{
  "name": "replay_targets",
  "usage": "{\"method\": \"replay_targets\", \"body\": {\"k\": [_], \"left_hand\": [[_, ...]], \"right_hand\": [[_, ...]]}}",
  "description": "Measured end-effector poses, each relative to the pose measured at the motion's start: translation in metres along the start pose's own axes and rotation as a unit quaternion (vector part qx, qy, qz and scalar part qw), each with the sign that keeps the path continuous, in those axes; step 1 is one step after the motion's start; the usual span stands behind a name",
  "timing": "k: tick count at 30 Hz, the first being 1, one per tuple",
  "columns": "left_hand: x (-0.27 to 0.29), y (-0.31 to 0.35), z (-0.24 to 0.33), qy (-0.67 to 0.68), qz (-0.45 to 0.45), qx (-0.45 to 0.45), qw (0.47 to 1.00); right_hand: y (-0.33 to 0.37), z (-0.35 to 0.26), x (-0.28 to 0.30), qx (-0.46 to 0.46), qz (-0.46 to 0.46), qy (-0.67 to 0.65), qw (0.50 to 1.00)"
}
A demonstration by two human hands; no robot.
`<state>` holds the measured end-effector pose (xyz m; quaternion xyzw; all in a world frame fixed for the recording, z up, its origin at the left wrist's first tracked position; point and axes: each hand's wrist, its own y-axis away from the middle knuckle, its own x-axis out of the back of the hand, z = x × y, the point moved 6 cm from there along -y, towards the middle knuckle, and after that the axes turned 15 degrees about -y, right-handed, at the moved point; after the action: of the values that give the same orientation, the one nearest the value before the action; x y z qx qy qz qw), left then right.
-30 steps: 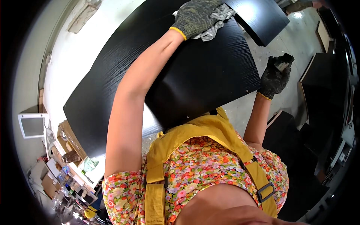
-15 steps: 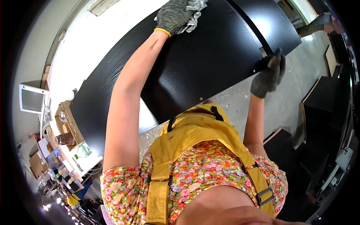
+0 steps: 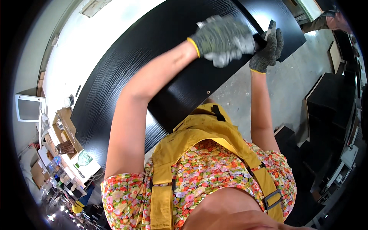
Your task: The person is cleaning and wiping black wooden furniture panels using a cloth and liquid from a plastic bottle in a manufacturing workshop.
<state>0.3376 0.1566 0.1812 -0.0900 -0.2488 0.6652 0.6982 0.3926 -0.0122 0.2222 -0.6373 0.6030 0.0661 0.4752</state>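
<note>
My left hand (image 3: 222, 36), in a grey-green knit glove with a yellow cuff, is closed on a grey-white rag (image 3: 222, 60) and blurred by motion. It is over a glossy black wood-grain panel (image 3: 168, 50). My right hand (image 3: 266, 53), gloved the same way, is at the panel's right edge. Upright in its fingers is a small pale piece with a dark end (image 3: 272, 26), whose kind I cannot make out. A raised black strip (image 3: 245, 13) runs between this panel and another black panel (image 3: 285, 34) beyond.
At left, a cardboard box (image 3: 68, 124), a brown cup (image 3: 65, 148) and a green-tinted bottle (image 3: 82, 158) stand on a white table. Black boards (image 3: 326, 99) stack up on the right. Another person's arm (image 3: 318, 26) shows at far right.
My left hand has swept the rag from the panel's far side rightward and nearer, close to my right hand. My right hand has shifted slightly farther away and left.
</note>
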Motion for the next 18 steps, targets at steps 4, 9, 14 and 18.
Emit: {"method": "replay_targets", "body": {"k": [4,9,14,18], "left_hand": [[-0.058,0.085,0.036,-0.168,-0.141,-0.032,0.975],[-0.023,0.204,0.196,-0.421,-0.152,0.007,0.894],[0.012,0.293,0.249,-0.499,0.008,0.347,0.794],[0.029,0.438,0.301,-0.449,0.425,0.425,0.661]], "right_hand": [[-0.018,0.004,0.044,0.093,-0.059,0.140,0.984],[-0.017,0.019,0.022,-0.068,-0.033,0.073,0.994],[-0.039,-0.003,0.036,-0.184,-0.067,0.059,0.979],[-0.078,0.007,0.067,-0.189,-0.010,0.049,0.981]]}}
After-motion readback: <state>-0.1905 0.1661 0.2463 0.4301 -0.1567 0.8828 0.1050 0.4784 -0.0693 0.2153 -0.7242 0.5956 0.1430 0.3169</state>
